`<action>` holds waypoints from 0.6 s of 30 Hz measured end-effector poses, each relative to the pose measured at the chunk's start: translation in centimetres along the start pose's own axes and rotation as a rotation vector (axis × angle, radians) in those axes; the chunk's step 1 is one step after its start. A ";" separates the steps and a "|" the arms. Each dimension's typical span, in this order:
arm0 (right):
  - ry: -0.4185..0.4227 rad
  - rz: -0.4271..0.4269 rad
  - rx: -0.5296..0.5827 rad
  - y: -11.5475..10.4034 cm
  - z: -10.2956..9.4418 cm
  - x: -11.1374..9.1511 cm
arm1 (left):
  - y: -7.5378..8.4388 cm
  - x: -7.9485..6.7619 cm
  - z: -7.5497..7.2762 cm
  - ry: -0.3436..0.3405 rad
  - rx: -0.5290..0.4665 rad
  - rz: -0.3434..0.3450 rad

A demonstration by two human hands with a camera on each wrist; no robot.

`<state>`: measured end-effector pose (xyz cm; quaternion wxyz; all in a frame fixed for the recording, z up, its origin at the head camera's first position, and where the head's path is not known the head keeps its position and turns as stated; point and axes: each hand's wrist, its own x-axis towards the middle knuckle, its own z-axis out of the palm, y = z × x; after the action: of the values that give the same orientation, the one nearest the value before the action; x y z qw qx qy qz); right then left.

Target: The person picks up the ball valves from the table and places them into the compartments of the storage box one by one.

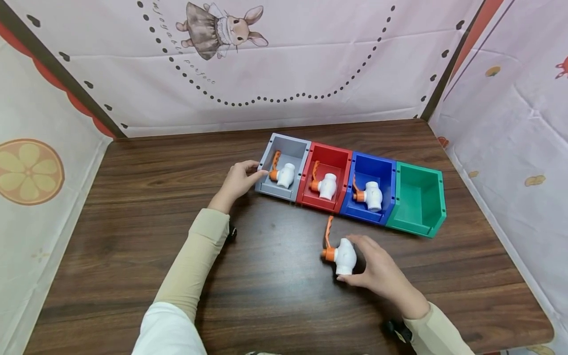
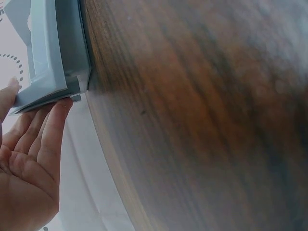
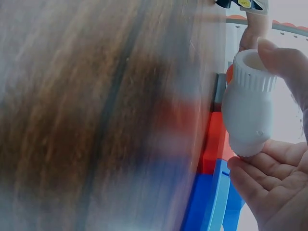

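Note:
My right hand holds a white ball valve with an orange lever, pinched by its two ends between thumb and fingers. This valve hangs in front of the bins, its lever mostly hidden in the right wrist view. At the left end of the bin row, my left hand grips the side of the grey bin; in the left wrist view, its fingers lie against the outer wall and the thumb is at the rim. A similar valve lies in the grey bin.
Joined to the grey bin are a red bin and a blue bin, with one valve in the red and another valve in the blue. A green bin ends the row. All stand on a wooden table with cloth behind.

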<state>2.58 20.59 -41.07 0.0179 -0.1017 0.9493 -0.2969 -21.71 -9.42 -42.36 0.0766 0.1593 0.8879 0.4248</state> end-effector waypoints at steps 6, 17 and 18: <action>0.041 0.023 0.000 -0.1 -0.3 -0.1 | 0.1 0.0 0.0 -0.004 -0.005 -0.010; 0.111 0.062 -0.003 -0.2 -0.7 0.0 | 0.2 0.0 0.0 0.002 -0.004 -0.012; 0.112 0.061 -0.003 -0.1 -0.8 0.0 | 0.2 0.0 0.0 0.004 -0.003 -0.013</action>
<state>2.57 20.89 -40.36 -0.0263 -0.0560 0.9519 -0.3001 -21.65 -9.28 -42.23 0.0777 0.1527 0.8883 0.4262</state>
